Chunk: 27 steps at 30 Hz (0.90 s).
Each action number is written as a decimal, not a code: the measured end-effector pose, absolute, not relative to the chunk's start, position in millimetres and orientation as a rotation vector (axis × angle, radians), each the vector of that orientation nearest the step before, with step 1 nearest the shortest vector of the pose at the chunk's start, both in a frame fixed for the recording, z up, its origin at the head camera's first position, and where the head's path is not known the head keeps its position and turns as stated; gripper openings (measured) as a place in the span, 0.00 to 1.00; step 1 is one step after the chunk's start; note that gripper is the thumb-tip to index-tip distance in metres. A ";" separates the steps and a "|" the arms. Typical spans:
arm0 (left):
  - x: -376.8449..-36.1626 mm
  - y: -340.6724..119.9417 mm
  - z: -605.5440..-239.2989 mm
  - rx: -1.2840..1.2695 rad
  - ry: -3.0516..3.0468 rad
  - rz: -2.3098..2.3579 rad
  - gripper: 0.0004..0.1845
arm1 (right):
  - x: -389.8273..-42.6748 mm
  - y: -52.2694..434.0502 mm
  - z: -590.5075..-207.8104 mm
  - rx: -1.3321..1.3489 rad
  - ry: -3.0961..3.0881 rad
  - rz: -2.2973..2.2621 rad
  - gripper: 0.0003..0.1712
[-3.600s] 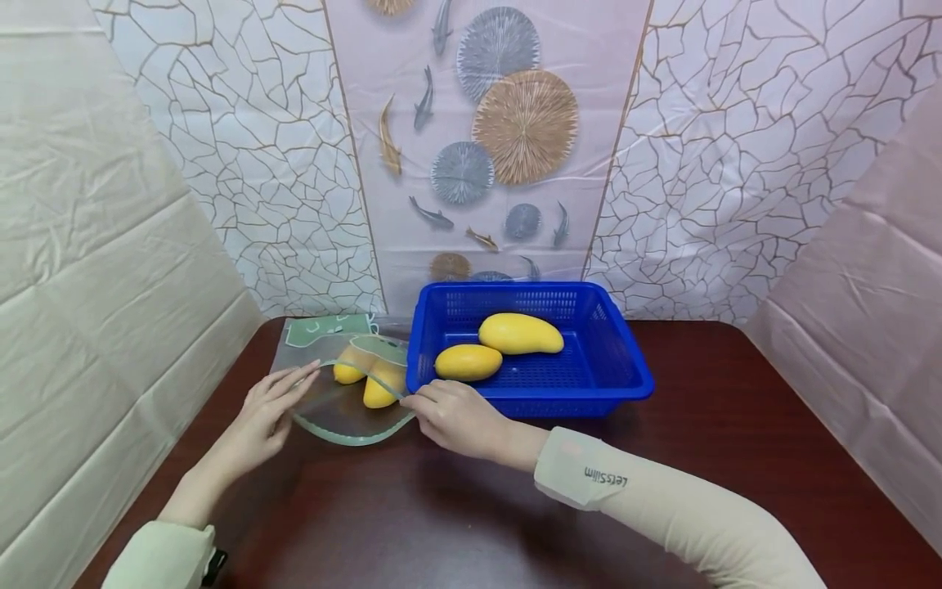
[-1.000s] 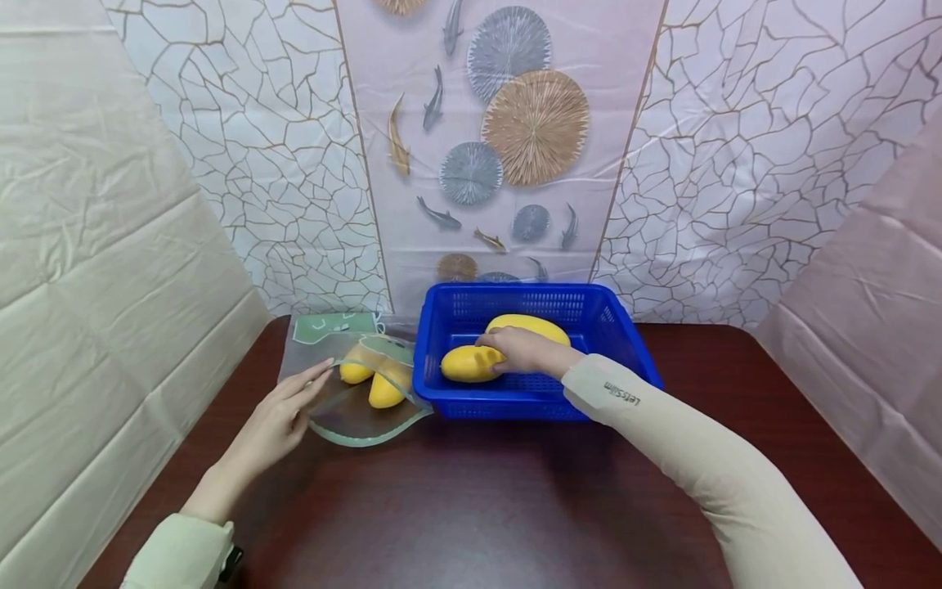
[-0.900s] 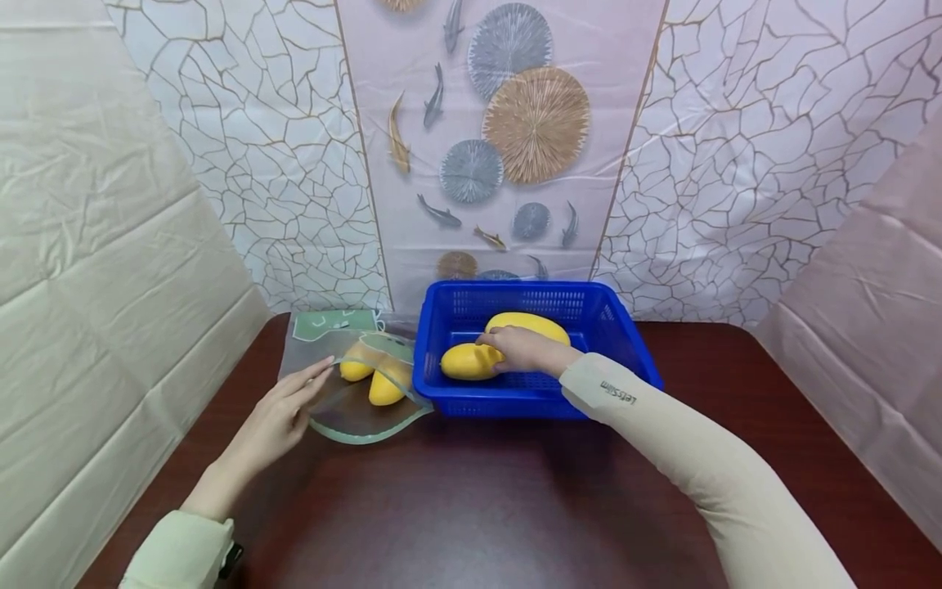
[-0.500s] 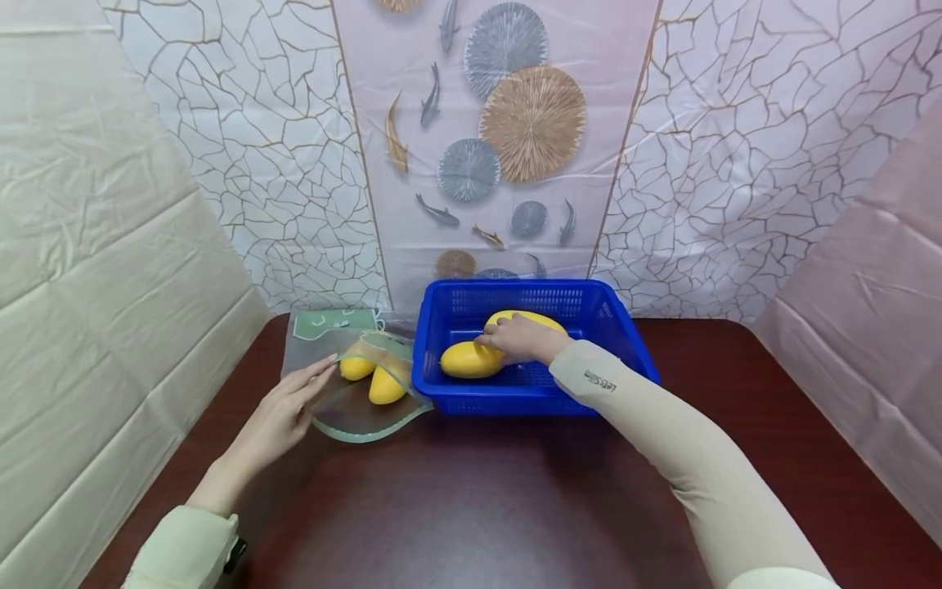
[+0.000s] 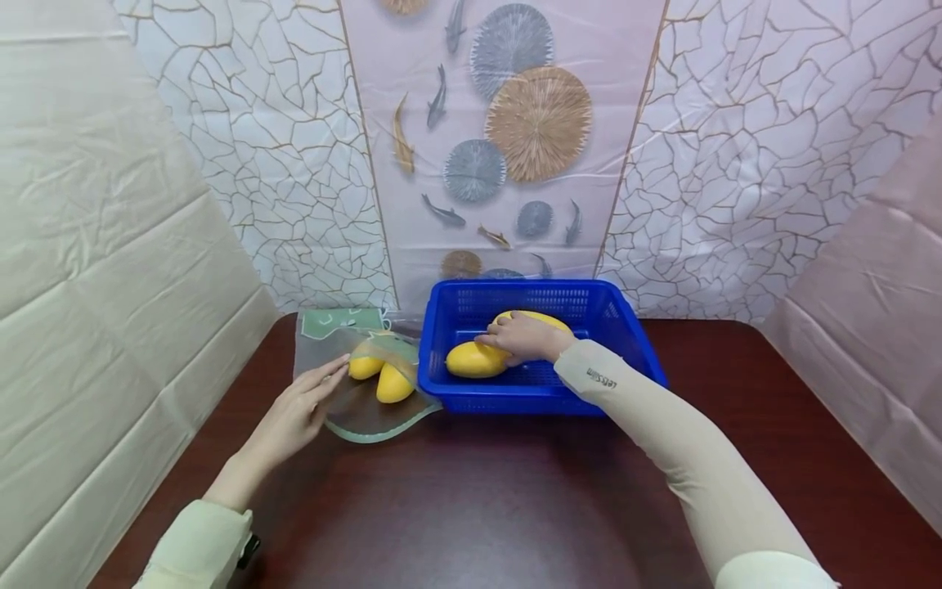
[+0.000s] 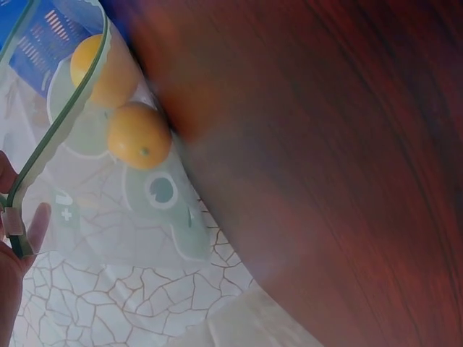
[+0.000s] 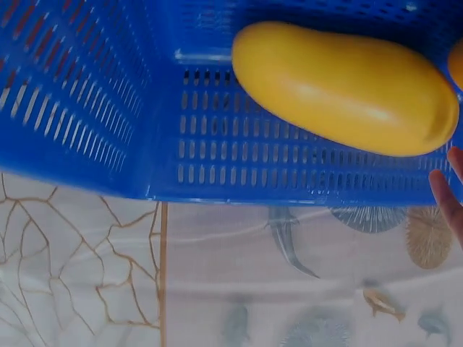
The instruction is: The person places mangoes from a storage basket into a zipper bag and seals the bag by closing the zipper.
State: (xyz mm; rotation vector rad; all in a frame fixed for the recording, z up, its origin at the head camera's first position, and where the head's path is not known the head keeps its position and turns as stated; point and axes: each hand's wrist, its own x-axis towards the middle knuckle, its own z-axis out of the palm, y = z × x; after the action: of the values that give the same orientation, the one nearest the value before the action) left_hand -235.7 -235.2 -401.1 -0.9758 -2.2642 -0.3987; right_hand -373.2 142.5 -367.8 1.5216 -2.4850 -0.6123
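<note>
Behind everything we have the wide patterned backdrop [image 5: 257,204], fish and round discs down its middle, and below it the dark red-brown table [image 5: 471,507]. Across from the right comes a beige sleeve [image 5: 684,442], reaching over the blue perforated basket [image 5: 508,390]. Just left of that, we see the clear bag [image 5: 316,352] with green printed shapes, lying on the table, its green-edged mouth gaping toward us.

Now the hands! The left hand [image 5: 294,413] has the bag's edge pinched between thumb and nearly straight fingers. The right hand [image 5: 528,337] is down in the basket, fingers bent where two mangoes sit close; we can't tell whether it has hold of either.

The larger mango [image 7: 343,87] lies toward the back wall, the smaller mango [image 5: 471,360] in front and to the left. Two more, the front mango [image 5: 396,384] and the rear mango [image 5: 365,366], rest inside the bag.

And the fine print: the lettering [image 5: 602,378] on the sleeve reads "LetsSlim", upside down to us, while the bag carries a tiny white cross [image 6: 66,215].
</note>
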 end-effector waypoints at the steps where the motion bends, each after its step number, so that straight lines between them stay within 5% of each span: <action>1: -236.7 -234.1 -400.9 -0.978 -2.263 -0.400 0.35 | -373.1 143.5 -368.7 1.523 -2.495 -0.615 0.37; 14: -239.5 -229.3 -402.0 -0.992 -2.269 -0.411 0.35 | -374.5 138.7 -373.7 1.554 -2.693 -0.466 0.50; 27: -236.2 -234.1 -400.8 -0.973 -2.300 -0.389 0.37 | -370.8 125.3 -374.7 1.513 -2.756 -0.554 0.44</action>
State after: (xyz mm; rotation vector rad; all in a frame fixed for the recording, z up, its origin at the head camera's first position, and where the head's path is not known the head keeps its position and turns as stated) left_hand -236.2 -234.1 -400.8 -0.9729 -2.2998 -0.3890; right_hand -370.8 125.3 -374.7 1.5133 -2.7560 -0.5536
